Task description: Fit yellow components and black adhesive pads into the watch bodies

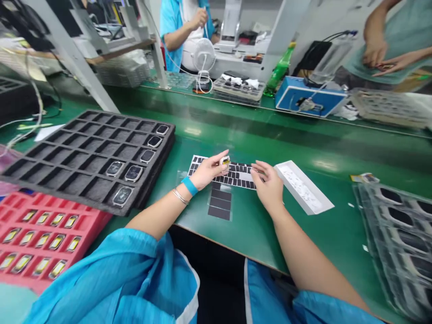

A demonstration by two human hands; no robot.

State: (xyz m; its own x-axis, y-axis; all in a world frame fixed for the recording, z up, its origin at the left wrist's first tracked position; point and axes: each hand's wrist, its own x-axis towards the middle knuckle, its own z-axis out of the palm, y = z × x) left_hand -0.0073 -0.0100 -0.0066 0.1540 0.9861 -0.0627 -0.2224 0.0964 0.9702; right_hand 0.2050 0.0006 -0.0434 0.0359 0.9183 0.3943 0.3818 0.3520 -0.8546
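My left hand (209, 170) is closed around a small rounded watch case (225, 161), held just above a sheet of black adhesive strips (236, 176) on the green bench. My right hand (268, 185) rests on the right end of that sheet, fingers curled and pinched together at its edge; what they pinch is too small to make out. A second, smaller strip sheet (220, 203) lies just below. A white flat box (303, 186) sits to the right of my right hand.
A black foam tray (67, 157) holding several watch cases stands at the left, over a red tray (37, 234) of more parts. Clear plastic trays (398, 238) lie at the right. Beyond the conveyor (270, 121) two other people work; a blue device (308, 96) and a green bottle (280, 69) stand there.
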